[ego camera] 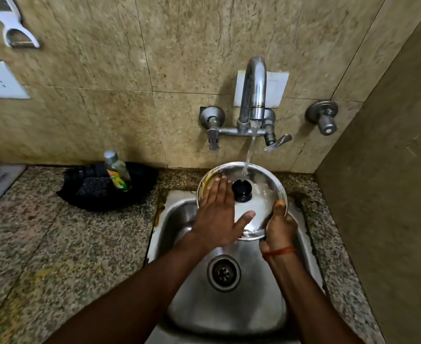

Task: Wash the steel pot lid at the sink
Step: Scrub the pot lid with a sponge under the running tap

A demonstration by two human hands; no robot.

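A round steel pot lid [261, 194] with a black knob [241, 191] is held tilted over the steel sink [231, 306]. Water runs from the tap [253, 95] onto the lid's upper part, just above the knob. My right hand [280, 225] grips the lid's lower right rim, thumb on top. My left hand [218, 214] lies flat on the lid's left side, fingers spread, palm against the metal. A yellowish smear shows along the lid's left rim.
A dish-soap bottle [117, 173] and a dark scrub pad [92, 187] sit in a black tray [142, 180] on the granite counter [55, 244] left of the sink. Tap handles [277, 142] stick out of the tiled wall. A side wall [390, 194] closes the right.
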